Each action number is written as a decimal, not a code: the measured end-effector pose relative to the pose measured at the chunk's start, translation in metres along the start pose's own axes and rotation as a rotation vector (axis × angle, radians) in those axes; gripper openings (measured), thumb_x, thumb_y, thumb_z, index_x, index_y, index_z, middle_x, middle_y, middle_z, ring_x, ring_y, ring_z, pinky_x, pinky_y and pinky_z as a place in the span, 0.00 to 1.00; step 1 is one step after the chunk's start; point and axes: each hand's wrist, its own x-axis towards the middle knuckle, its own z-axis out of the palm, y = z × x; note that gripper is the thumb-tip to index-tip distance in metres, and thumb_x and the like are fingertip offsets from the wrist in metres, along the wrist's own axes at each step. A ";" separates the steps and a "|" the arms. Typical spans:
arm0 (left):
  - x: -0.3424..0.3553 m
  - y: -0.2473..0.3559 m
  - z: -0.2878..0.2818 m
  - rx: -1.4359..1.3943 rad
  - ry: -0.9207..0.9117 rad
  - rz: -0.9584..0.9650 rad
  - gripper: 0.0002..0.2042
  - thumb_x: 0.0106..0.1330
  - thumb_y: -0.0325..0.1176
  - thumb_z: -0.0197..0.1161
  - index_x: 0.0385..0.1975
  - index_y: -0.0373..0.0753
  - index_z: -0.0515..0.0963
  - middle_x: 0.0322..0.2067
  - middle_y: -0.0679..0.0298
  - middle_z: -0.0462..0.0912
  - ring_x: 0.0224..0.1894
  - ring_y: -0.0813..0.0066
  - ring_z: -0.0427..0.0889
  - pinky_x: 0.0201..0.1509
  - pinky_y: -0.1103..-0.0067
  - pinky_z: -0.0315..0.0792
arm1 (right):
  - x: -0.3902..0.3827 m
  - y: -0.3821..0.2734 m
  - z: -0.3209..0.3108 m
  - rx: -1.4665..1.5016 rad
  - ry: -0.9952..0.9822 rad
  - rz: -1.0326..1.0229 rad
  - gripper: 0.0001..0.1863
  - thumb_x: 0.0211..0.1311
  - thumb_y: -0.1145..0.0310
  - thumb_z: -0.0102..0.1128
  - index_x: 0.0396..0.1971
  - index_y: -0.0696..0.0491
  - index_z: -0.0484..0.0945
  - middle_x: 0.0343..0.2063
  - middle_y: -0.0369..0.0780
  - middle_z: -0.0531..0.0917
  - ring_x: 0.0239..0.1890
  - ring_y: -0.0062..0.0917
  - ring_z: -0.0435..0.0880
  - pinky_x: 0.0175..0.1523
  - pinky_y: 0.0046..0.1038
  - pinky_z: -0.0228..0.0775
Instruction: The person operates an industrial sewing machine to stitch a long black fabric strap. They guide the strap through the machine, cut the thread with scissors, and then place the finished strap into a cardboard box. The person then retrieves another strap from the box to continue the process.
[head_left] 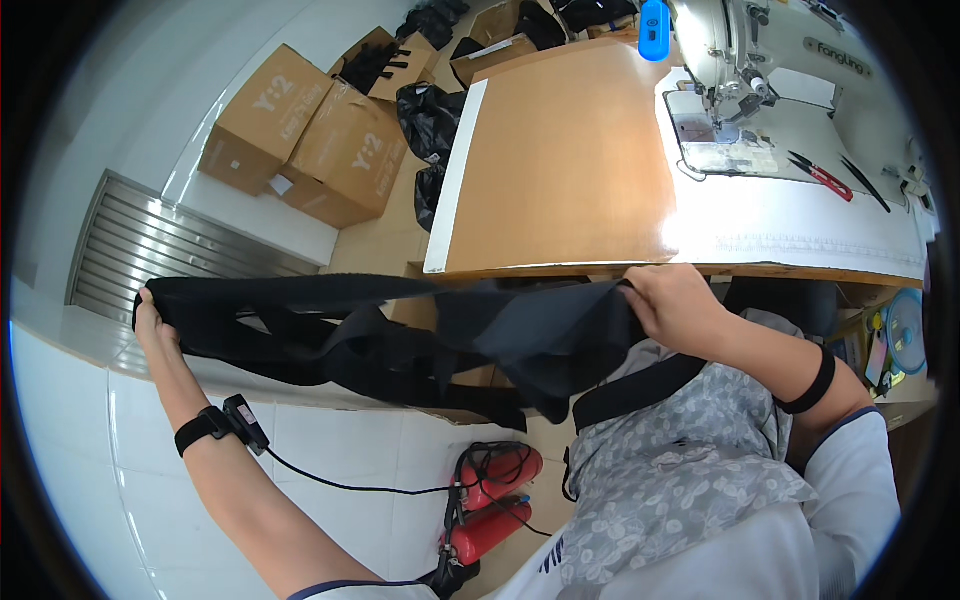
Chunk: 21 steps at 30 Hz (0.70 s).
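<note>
A long bundle of black fabric strips (560, 335) is stretched out in front of my body, beside the near edge of the sewing table. Its far left end is gripped by my left hand (155, 320), with the arm reaching well out to the side. My right hand (675, 305) is closed on the other end, close to the table edge. Between the hands the strips hang in loose, twisted loops, some of them blurred. What the fingers of my right hand press on is partly hidden behind the knuckles.
A sewing machine (740, 60) stands on the table at the far right, with red-handled snips (822, 176) beside it. A brown sheet (565, 160) covers the table's left part. Cardboard boxes (345, 150) are stacked at left; red fire extinguishers (490, 535) stand below.
</note>
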 end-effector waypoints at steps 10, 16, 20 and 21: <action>-0.014 0.034 -0.024 0.045 0.085 0.094 0.18 0.66 0.46 0.48 0.34 0.36 0.74 0.31 0.65 0.76 0.37 0.75 0.74 0.44 0.81 0.67 | -0.030 0.028 -0.023 0.140 -0.012 0.236 0.16 0.54 0.68 0.57 0.12 0.60 0.69 0.10 0.50 0.70 0.16 0.45 0.72 0.23 0.36 0.63; 0.026 0.070 -0.010 -0.243 -0.439 0.013 0.14 0.66 0.38 0.52 0.35 0.30 0.73 0.33 0.55 0.79 0.34 0.65 0.81 0.39 0.73 0.79 | -0.014 0.031 -0.015 0.288 -0.244 0.206 0.11 0.53 0.68 0.57 0.19 0.62 0.76 0.16 0.51 0.75 0.22 0.44 0.76 0.30 0.36 0.68; -0.004 0.097 -0.003 -0.200 -0.509 0.091 0.12 0.65 0.36 0.54 0.34 0.31 0.74 0.31 0.56 0.79 0.31 0.68 0.81 0.37 0.77 0.79 | 0.003 0.029 -0.004 0.274 -0.275 0.128 0.09 0.52 0.71 0.54 0.28 0.62 0.79 0.23 0.50 0.79 0.30 0.41 0.79 0.38 0.33 0.70; -0.011 0.104 -0.002 -0.207 -0.528 0.110 0.12 0.65 0.35 0.54 0.34 0.31 0.74 0.31 0.56 0.79 0.31 0.68 0.81 0.37 0.77 0.79 | 0.004 0.033 0.001 0.269 -0.270 0.044 0.10 0.52 0.73 0.52 0.33 0.61 0.76 0.26 0.49 0.80 0.31 0.41 0.79 0.40 0.34 0.70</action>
